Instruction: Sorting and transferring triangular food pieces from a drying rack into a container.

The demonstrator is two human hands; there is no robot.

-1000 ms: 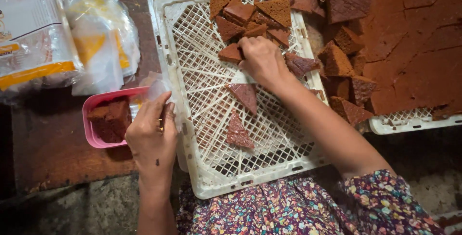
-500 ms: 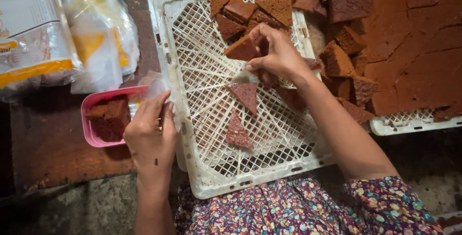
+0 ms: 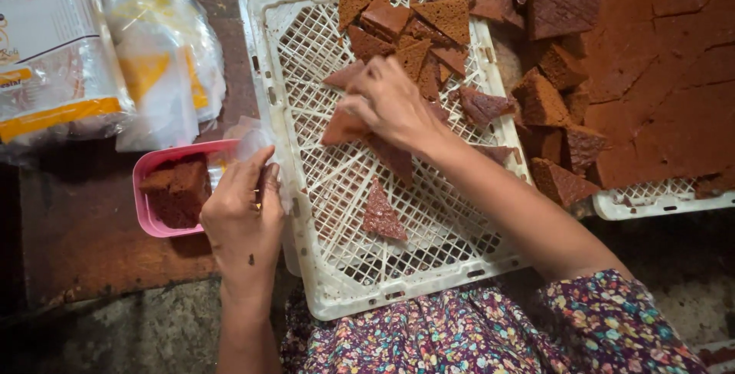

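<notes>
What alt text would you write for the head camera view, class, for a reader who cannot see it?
The right hand holds brown triangular cake pieces over a white lattice tray. The left hand holds a clear bag by a pink tub with cake in it; a cut cake slab lies to the right.

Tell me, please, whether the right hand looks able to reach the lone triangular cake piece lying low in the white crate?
Probably yes. The right hand hovers above the lone triangular cake piece in the white crate; only open lattice lies between, though it already holds a cake piece.
</notes>
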